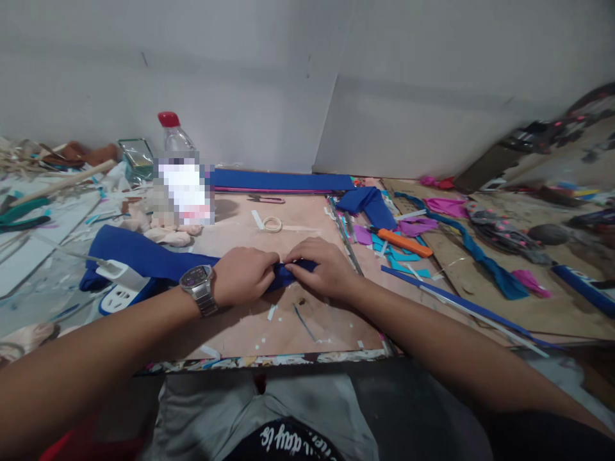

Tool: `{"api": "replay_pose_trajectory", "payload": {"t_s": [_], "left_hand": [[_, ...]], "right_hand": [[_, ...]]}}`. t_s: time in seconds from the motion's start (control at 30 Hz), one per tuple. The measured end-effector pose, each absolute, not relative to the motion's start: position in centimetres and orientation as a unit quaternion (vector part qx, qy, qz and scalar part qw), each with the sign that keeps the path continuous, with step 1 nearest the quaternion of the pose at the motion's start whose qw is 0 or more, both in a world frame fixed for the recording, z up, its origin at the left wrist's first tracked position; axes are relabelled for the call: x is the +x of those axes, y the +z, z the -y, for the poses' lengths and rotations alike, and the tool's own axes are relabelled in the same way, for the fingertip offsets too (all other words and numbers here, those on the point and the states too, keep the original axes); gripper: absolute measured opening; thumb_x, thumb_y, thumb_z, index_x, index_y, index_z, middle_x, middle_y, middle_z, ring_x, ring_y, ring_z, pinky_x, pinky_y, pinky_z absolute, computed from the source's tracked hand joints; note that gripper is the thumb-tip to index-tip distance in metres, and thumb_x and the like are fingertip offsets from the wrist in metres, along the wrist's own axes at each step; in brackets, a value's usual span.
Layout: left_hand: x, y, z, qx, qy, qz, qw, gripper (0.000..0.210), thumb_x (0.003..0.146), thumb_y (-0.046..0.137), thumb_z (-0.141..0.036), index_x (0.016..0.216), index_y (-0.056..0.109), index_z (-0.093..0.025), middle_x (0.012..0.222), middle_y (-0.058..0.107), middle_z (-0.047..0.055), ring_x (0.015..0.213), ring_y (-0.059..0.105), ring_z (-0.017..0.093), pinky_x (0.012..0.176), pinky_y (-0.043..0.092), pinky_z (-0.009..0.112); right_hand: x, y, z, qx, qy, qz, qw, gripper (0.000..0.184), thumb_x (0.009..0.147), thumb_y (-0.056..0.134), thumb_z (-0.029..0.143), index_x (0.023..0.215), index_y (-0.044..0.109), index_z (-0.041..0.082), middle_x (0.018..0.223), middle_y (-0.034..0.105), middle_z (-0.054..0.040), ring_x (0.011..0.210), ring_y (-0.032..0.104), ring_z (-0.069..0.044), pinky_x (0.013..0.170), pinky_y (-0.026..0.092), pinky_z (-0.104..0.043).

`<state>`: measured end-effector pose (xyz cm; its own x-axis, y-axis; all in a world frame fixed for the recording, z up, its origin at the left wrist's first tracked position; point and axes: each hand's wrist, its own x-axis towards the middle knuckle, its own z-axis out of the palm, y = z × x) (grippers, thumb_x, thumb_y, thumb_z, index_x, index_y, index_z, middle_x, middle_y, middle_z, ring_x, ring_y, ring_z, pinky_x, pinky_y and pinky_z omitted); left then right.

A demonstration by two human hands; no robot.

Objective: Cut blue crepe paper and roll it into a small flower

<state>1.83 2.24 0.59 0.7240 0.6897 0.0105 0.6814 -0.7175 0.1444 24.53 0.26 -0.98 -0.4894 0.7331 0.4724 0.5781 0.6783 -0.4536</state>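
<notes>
Just below the tape roll [272, 224]: blue fabric strip [144, 256] on workboard [250, 320]. Left hand [243, 275], wristwatch [199, 286] behind it, and right hand [323, 269] both closed, pinching strip's end. Orange utility knife [403, 242] lies right of roll.

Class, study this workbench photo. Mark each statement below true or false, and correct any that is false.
1. Both hands press on a blue fabric strip. True: the left hand and right hand meet on it.
2. The wristwatch is on the right wrist. False: it is on the left wrist.
3. The bottle has a red cap. True.
4. The orange-handled cutter lies left of the hands. False: it lies to their right.
5. A tape roll lies beyond the hands. True.
</notes>
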Motion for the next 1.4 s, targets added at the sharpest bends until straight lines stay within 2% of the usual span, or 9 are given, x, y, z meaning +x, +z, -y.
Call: {"api": "replay_pose_trajectory", "payload": {"t_s": [0.33,0.53,0.67,0.9,1.03,1.23,1.4], "left_hand": [[1.9,0.5,-2.2,0.924,0.053,-0.357,0.124,0.037,0.104,0.041,-0.035,0.102,0.074,-0.019,0.092,0.078,0.009,0.081,0.071,0.026,0.07,0.041,0.035],[2.0,0.9,-2.3,0.902,0.096,-0.363,0.213,0.03,0.099,0.046,-0.025,0.097,0.075,-0.017,0.089,0.078,0.007,0.079,0.068,0.022,0.072,0.04,0.033],[1.9,1.0,-2.7,0.886,0.109,-0.355,0.277,0.028,0.096,0.046,-0.024,0.086,0.072,-0.016,0.078,0.072,0.004,0.07,0.06,0.018,0.068,0.038,0.031],[1.7,0.6,-3.4,0.845,0.12,-0.344,0.392,0.03,0.094,0.045,-0.031,0.074,0.062,-0.017,0.071,0.061,0.001,0.069,0.053,0.016,0.067,0.038,0.029],[1.7,0.4,-3.6,0.826,0.126,-0.339,0.432,0.03,0.093,0.045,-0.034,0.074,0.06,-0.016,0.07,0.057,-0.001,0.07,0.05,0.015,0.068,0.038,0.028],[1.7,0.4,-3.6,0.831,0.139,-0.337,0.421,0.04,0.099,0.043,-0.043,0.077,0.063,-0.016,0.071,0.055,-0.001,0.071,0.05,0.016,0.068,0.037,0.029],[1.8,0.7,-3.0,0.85,0.165,-0.353,0.354,0.035,0.098,0.046,-0.036,0.074,0.063,-0.016,0.068,0.059,-0.001,0.068,0.052,0.015,0.065,0.036,0.028]], "right_hand": [[24.3,-1.3,-0.2,-0.381,0.128,0.86,0.315,0.009,0.091,0.072,0.022,0.098,0.078,0.021,0.093,0.083,-0.004,0.087,0.074,-0.021,0.086,0.049,-0.036],[24.3,-1.4,-0.1,-0.383,0.104,0.858,0.327,0.009,0.092,0.07,0.023,0.097,0.077,0.021,0.091,0.082,-0.0046,0.086,0.073,-0.021,0.085,0.049,-0.037],[24.2,-1.4,0.0,-0.37,0.091,0.866,0.325,0.006,0.092,0.07,0.022,0.096,0.075,0.021,0.091,0.081,-0.0036,0.086,0.073,-0.021,0.087,0.048,-0.038],[24.1,-1.2,0.2,-0.334,0.081,0.881,0.325,0.007,0.095,0.068,0.02,0.098,0.075,0.022,0.092,0.081,-0.0038,0.089,0.073,-0.021,0.089,0.047,-0.04],[24.1,-1.1,0.2,-0.319,0.063,0.885,0.333,0.008,0.094,0.069,0.018,0.097,0.074,0.022,0.093,0.081,-0.0034,0.088,0.073,-0.02,0.088,0.047,-0.04],[24.1,-1.2,0.2,-0.329,0.063,0.878,0.342,0.008,0.095,0.068,0.019,0.099,0.074,0.022,0.093,0.081,-0.004,0.089,0.074,-0.02,0.089,0.046,-0.04],[24.1,-1.0,0.2,-0.372,0.081,0.86,0.341,0.006,0.093,0.071,0.023,0.097,0.076,0.022,0.091,0.082,-0.0041,0.086,0.074,-0.021,0.089,0.047,-0.039]]}}
